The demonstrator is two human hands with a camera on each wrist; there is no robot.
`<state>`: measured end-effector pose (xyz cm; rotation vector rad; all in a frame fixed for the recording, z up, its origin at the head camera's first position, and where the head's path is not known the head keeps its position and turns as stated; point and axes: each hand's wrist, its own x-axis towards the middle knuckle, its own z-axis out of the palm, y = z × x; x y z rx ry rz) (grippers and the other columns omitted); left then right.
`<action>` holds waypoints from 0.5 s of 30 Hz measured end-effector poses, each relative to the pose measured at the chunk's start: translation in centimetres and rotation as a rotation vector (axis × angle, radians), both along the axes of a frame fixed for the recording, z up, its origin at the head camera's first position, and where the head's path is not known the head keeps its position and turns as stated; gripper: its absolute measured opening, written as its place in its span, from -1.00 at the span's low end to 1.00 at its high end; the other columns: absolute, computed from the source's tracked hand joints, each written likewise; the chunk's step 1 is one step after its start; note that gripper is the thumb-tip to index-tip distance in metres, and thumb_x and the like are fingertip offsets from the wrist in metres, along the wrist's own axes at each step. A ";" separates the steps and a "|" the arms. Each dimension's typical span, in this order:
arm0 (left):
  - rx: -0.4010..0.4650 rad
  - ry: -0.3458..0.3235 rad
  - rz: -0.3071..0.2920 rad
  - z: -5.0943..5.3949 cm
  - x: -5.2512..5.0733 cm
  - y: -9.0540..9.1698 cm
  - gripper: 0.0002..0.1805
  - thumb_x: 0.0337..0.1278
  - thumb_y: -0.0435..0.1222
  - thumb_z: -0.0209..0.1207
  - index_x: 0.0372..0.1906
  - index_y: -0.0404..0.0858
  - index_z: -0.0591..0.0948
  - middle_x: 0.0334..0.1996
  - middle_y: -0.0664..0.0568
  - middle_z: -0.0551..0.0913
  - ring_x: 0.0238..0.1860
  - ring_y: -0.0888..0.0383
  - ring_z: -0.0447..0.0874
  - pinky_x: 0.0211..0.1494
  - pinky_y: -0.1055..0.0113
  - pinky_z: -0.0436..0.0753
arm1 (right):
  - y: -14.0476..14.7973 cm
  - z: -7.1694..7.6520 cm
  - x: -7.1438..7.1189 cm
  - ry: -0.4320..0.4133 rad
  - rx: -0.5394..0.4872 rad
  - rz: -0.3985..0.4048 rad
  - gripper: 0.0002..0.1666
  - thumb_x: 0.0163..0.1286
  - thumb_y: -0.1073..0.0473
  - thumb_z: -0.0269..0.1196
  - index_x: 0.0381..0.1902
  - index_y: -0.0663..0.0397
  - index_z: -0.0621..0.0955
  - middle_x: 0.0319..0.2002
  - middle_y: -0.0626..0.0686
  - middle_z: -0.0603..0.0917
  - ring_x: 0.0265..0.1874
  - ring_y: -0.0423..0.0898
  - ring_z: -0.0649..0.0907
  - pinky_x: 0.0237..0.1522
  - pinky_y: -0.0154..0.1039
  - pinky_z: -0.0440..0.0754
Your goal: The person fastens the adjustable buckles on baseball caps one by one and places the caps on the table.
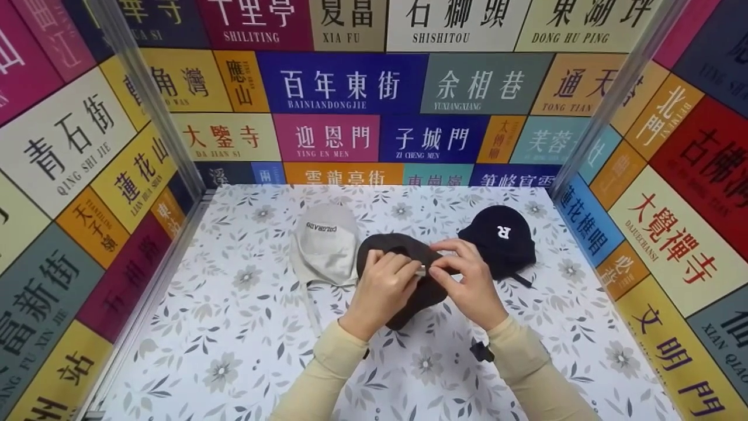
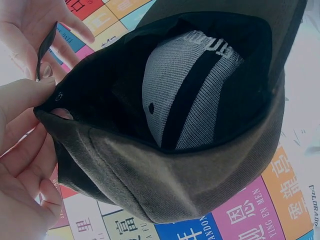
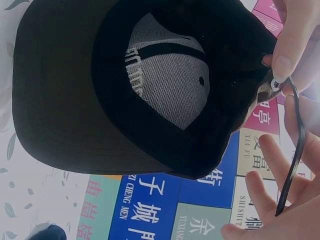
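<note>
A dark brown baseball cap [image 1: 429,292] is between my two hands, its mesh-lined inside [image 2: 185,90] turned toward the wrist cameras. My left hand [image 1: 388,283] grips the cap's back edge, thumb and fingers pinching beside the small metal buckle [image 3: 276,85]. At the same spot my right hand [image 1: 470,280] pinches the narrow dark adjusting strap [image 3: 296,155]. The strap's loose end runs down across the right fingers in the right wrist view. In the head view the hands partly hide the strap and buckle.
A pale cap [image 1: 327,242] lettered COLORADO lies left of the brown cap, its long strap trailing forward. Back right sits a black cap [image 1: 499,240] with a white R. The flower-patterned tabletop [image 1: 234,339] is walled on three sides by panels [image 1: 345,82] of coloured signs.
</note>
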<state>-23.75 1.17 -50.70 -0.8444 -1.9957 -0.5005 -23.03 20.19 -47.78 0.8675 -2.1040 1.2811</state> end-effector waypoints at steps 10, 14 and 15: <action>-0.012 0.006 0.027 0.2 0.2 0.1 -0.84 0.08 -0.30 0.43 -0.22 -0.20 0.73 -0.33 0.11 0.65 -0.30 0.10 0.60 -0.14 0.12 0.43 | 0.1 0.1 0.3 -0.013 -0.002 -0.008 -0.83 0.16 0.52 0.40 -0.42 0.18 0.70 -0.01 0.26 0.67 0.11 0.31 0.52 0.09 -0.05 0.45; -0.001 -0.018 0.019 0.4 0.4 0.3 -0.81 0.05 -0.29 0.44 -0.20 -0.20 0.74 -0.30 0.12 0.67 -0.25 0.12 0.61 -0.12 0.13 0.43 | 0.0 0.2 0.4 -0.020 -0.017 -0.015 -0.84 0.16 0.53 0.40 -0.41 0.21 0.70 -0.03 0.28 0.67 0.08 0.33 0.53 0.06 -0.23 0.45; 0.006 -0.030 0.013 0.4 0.4 0.3 -0.80 0.05 -0.29 0.45 -0.19 -0.20 0.74 -0.30 0.12 0.67 -0.24 0.12 0.62 -0.12 0.13 0.42 | 0.0 0.1 0.5 -0.023 -0.019 -0.017 -0.84 0.17 0.53 0.40 -0.41 0.22 0.70 -0.03 0.28 0.67 0.07 0.33 0.54 0.05 -0.25 0.45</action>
